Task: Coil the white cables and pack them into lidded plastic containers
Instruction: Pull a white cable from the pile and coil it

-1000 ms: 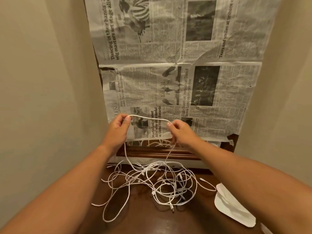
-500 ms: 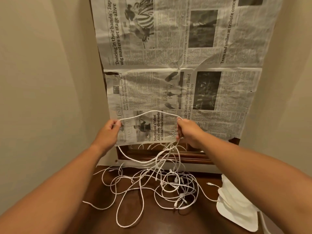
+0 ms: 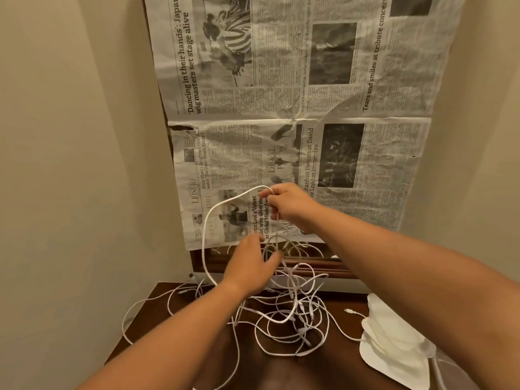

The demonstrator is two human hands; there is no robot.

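Observation:
A tangle of white cables point(image 3: 284, 319) lies on the dark wooden table point(image 3: 174, 330). One white cable point(image 3: 213, 212) rises from it in a tall loop. My right hand point(image 3: 287, 204) pinches the top of that loop, raised in front of the newspaper. Strands hang from it down to the tangle. My left hand point(image 3: 253, 266) is lower, its fingers spread among the hanging strands; I cannot tell whether it holds any. White plastic lids point(image 3: 394, 347) lie stacked at the table's right.
Newspaper sheets point(image 3: 295, 108) cover the wall or mirror behind the table. Cream walls close in on both sides. A brown wooden frame point(image 3: 309, 266) runs along the back edge. A cable end with a connector point(image 3: 349, 310) lies near the lids.
My left hand let go of the raised cable's left end and dropped right toward the hanging strands. The right hand lifted its end higher, so the span became a tall loop.

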